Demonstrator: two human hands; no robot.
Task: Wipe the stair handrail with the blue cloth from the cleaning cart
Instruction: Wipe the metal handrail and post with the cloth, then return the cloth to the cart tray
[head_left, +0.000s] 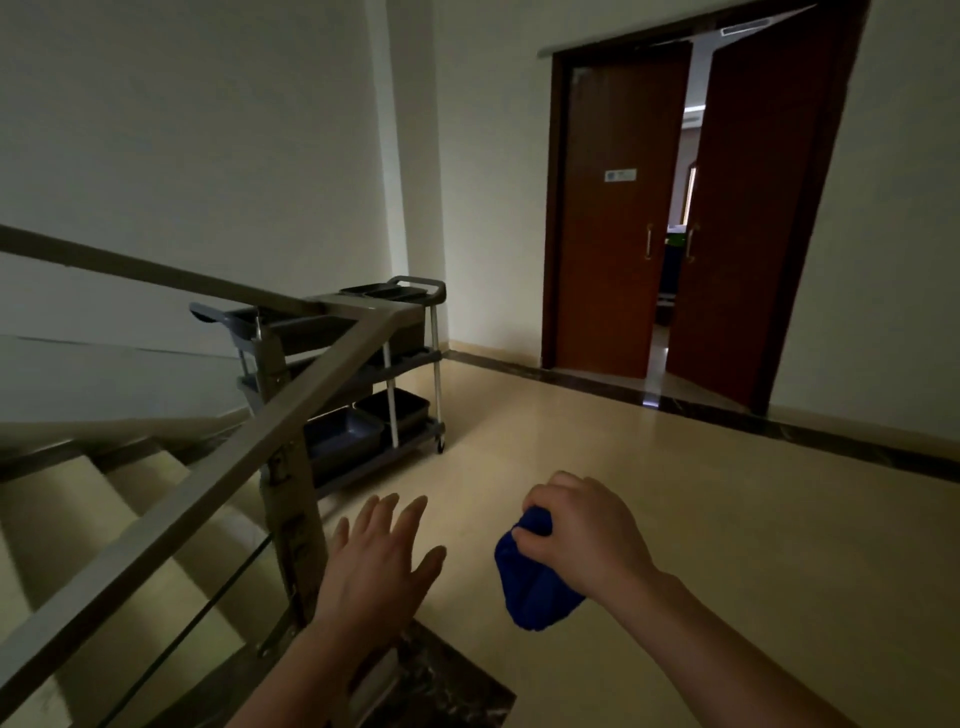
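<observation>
A bunched blue cloth (535, 582) hangs from my right hand (587, 530), whose fingers are closed on its top, low in the middle of the view over the landing floor. My left hand (379, 561) is held flat beside it, fingers spread, empty, just right of the handrail post. The grey metal stair handrail (218, 467) runs diagonally from bottom left up to a corner near the cart, then off to the left. Neither hand touches the rail. The grey three-shelf cleaning cart (410, 364) stands behind the rail's corner against the wall.
Stairs (104, 499) descend on the left behind a glass balustrade panel. Beige floor (675, 493) spreads to the right. A brown double door (675, 218) at the back right stands partly open. Dark bins sit on the cart's shelves.
</observation>
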